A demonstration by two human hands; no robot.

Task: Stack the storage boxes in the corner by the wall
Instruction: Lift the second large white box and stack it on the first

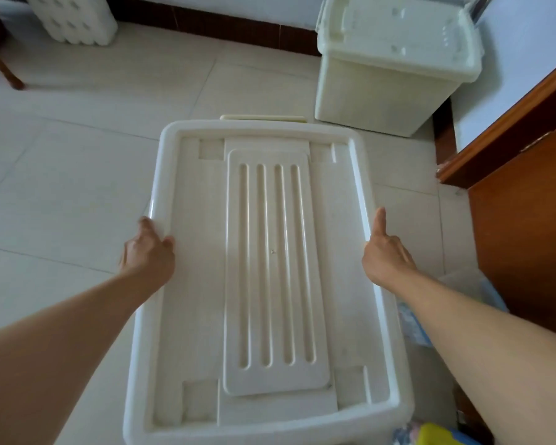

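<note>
A large white storage box with a ribbed lid (270, 261) fills the middle of the view, seen from straight above. My left hand (148, 252) grips the lid's left rim, thumb on top. My right hand (384, 252) grips the right rim, thumb lying along the edge and fingers hidden below it. A smaller cream storage box (395, 62) with a lid stands in the corner by the wall at the upper right.
A brown wooden door and frame (523, 175) close off the right side. A white pack of paper rolls (74, 17) stands by the far wall at left, near a chair leg (4, 65). Plastic bags (414, 322) and a yellow item (443, 435) lie at lower right. Tiled floor (77, 162) extends left.
</note>
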